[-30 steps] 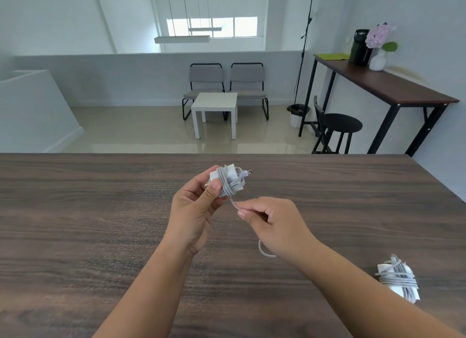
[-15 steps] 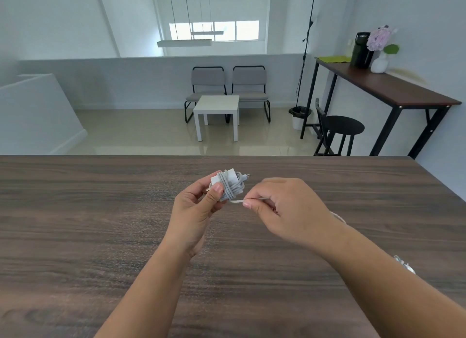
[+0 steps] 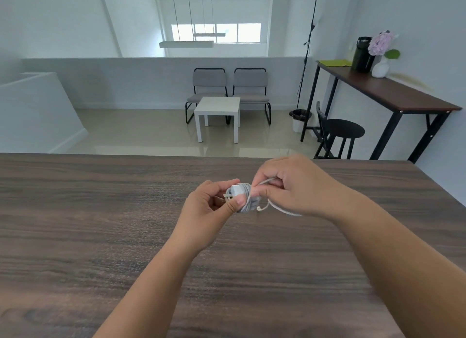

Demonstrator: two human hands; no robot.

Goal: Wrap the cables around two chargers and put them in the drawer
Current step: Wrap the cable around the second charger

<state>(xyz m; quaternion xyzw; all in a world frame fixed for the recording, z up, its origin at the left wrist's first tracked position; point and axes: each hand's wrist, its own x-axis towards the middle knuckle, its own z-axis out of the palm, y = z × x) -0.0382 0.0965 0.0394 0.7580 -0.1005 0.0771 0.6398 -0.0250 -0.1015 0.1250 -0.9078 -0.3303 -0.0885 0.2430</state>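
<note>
My left hand (image 3: 210,206) grips a white charger (image 3: 240,196) above the dark wooden table (image 3: 100,224), thumb pressed on its near side. Grey cable is wound several times around the charger. My right hand (image 3: 297,183) pinches the loose end of the cable (image 3: 268,180) just right of the charger, over its top. A short loop of cable (image 3: 280,209) hangs below that hand. My right forearm hides the second wrapped charger. No drawer is in view.
Beyond the table's far edge the floor holds a small white table (image 3: 218,110), two grey chairs (image 3: 229,85) and a black stool (image 3: 344,130). A tall dark side table (image 3: 393,95) with a vase and a black jug stands at the right wall.
My right hand has swung the cable end from below the charger up and over to its right side, adding another turn. My left hand has turned the charger, and my right forearm now covers the second charger.
</note>
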